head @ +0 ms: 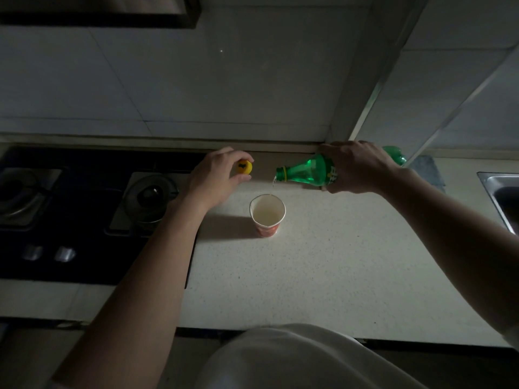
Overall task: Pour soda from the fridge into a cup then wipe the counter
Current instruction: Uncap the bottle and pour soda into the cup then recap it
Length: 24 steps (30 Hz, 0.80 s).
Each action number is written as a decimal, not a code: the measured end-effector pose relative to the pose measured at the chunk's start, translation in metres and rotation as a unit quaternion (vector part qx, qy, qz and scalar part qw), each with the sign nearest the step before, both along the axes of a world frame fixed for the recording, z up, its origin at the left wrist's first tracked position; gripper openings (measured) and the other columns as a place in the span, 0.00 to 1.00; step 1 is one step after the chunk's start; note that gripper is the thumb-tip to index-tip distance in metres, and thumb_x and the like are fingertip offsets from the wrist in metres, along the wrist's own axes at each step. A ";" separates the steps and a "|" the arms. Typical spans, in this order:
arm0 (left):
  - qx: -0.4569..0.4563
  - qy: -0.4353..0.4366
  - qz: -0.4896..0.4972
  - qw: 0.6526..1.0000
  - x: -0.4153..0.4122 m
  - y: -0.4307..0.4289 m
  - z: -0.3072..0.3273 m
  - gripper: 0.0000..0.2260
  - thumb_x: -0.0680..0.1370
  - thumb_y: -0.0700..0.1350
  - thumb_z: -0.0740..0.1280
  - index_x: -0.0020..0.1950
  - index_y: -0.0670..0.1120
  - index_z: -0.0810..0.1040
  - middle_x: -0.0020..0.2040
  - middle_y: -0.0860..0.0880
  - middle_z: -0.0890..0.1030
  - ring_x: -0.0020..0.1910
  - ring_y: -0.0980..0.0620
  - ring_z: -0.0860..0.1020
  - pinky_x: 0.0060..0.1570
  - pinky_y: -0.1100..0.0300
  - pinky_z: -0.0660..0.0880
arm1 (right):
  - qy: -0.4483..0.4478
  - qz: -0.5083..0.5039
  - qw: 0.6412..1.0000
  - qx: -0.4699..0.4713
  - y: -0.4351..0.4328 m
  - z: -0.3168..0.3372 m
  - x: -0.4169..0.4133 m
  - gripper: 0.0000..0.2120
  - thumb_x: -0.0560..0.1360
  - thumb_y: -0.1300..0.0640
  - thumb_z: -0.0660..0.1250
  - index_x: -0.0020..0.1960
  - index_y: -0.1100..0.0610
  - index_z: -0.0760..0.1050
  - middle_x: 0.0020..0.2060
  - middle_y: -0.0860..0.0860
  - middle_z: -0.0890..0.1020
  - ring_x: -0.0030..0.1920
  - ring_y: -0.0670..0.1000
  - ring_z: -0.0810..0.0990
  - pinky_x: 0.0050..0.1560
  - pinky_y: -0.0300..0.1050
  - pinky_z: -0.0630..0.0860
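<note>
Two bare forearms of yours reach out over the pale speckled desk (pixel 323 276). Near its middle a paper cup (pixel 267 214) stands upright, white inside with a red pattern low on its wall, and a little pale liquid lies in it. At ten o'clock from the cup your left hand (pixel 216 175) pinches a yellow cap (pixel 243 167) between thumb and fingertips, just beside the dark stove (pixel 84 214) that lies at nine o'clock. At one o'clock from the cup your right hand (pixel 356 167) wraps round the middle of a green soda bottle (pixel 306 170), tipped almost level with its open neck pointing to nine o'clock. A thin stream falls from the mouth to the cup's far rim. A blue-grey cloth (pixel 427 169) lies on the desk at two o'clock, and a steel sink (pixel 502 197) at three.
</note>
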State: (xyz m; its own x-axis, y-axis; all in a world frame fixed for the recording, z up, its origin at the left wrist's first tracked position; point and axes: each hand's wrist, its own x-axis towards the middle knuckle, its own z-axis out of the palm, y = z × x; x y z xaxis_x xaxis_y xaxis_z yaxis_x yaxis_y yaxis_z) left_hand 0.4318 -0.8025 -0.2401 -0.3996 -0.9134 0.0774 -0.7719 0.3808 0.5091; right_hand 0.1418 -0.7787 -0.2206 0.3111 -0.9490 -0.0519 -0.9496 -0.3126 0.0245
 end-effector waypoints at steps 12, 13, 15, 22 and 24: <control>-0.007 0.005 -0.001 1.000 -0.001 -0.001 -0.002 0.15 0.75 0.46 0.73 0.61 0.50 0.78 0.57 0.50 0.77 0.55 0.51 0.75 0.52 0.54 0.74 | 0.000 0.001 1.000 0.004 0.003 0.002 0.000 0.33 0.67 0.47 0.78 0.68 0.52 0.69 0.53 0.52 0.82 0.49 0.54 0.82 0.49 0.52 0.80; -0.007 0.006 -0.002 1.000 -0.001 -0.001 -0.002 0.15 0.75 0.46 0.73 0.61 0.50 0.78 0.57 0.50 0.77 0.55 0.51 0.75 0.52 0.54 0.74 | 0.000 0.001 1.000 0.004 0.003 0.002 0.000 0.33 0.67 0.47 0.78 0.68 0.52 0.69 0.54 0.52 0.82 0.49 0.54 0.82 0.49 0.53 0.80; -0.007 0.007 -0.004 1.000 0.000 -0.002 -0.004 0.15 0.75 0.46 0.73 0.61 0.51 0.78 0.56 0.51 0.77 0.55 0.51 0.76 0.52 0.55 0.74 | -0.003 0.000 1.000 0.004 0.004 0.003 0.000 0.33 0.67 0.47 0.78 0.67 0.52 0.69 0.53 0.51 0.82 0.49 0.54 0.82 0.49 0.52 0.80; -0.007 0.004 -0.002 1.000 0.000 0.000 -0.003 0.15 0.75 0.46 0.72 0.61 0.51 0.78 0.58 0.51 0.77 0.56 0.51 0.75 0.52 0.54 0.74 | -0.001 0.001 1.000 0.000 0.005 0.004 0.001 0.33 0.67 0.47 0.78 0.67 0.51 0.69 0.53 0.51 0.82 0.49 0.54 0.82 0.48 0.51 0.80; -0.008 0.009 -0.003 1.000 0.001 0.000 -0.003 0.15 0.75 0.46 0.73 0.61 0.51 0.78 0.56 0.51 0.77 0.55 0.50 0.76 0.53 0.51 0.75 | 0.000 -0.002 1.000 0.000 0.006 0.004 0.001 0.34 0.67 0.46 0.78 0.68 0.50 0.68 0.53 0.51 0.82 0.49 0.54 0.82 0.48 0.51 0.80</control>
State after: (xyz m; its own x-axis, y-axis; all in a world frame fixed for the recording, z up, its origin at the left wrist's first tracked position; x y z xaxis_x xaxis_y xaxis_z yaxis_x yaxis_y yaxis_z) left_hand 0.4323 -0.8025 -0.2429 -0.4043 -0.9092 0.0990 -0.7603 0.3943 0.5162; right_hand 0.1432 -0.7731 -0.2161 0.3077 -0.9501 -0.0511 -0.9507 -0.3092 0.0240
